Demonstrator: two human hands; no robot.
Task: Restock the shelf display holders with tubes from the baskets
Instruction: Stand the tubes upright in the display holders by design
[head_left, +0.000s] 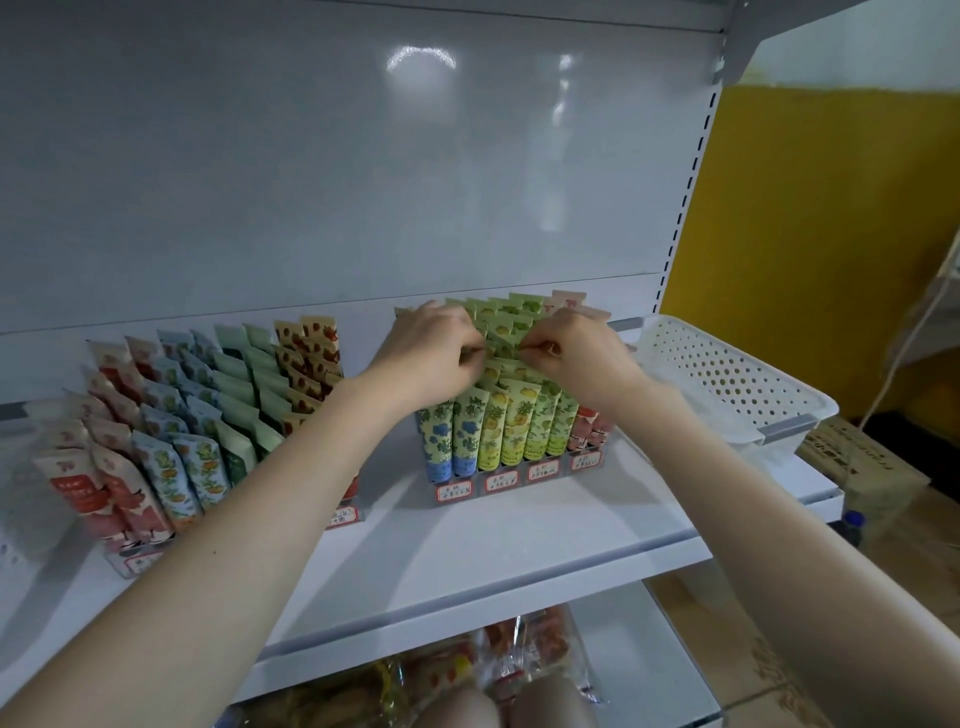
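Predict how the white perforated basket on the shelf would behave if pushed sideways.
The basket probably feels light: thin holed plastic, no contents visible. It likely slides easily on the smooth white shelf. Its low, wide shape suggests it won't tip.

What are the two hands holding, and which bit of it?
The left hand and right hand pinch the flat top ends of green tubes in the holder.

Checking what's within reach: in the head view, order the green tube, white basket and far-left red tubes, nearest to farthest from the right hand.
1. green tube: pinched by the right hand, in the right-side holder.
2. white basket: just to the hand's right, on the same shelf.
3. red tubes: far left end of the shelf.
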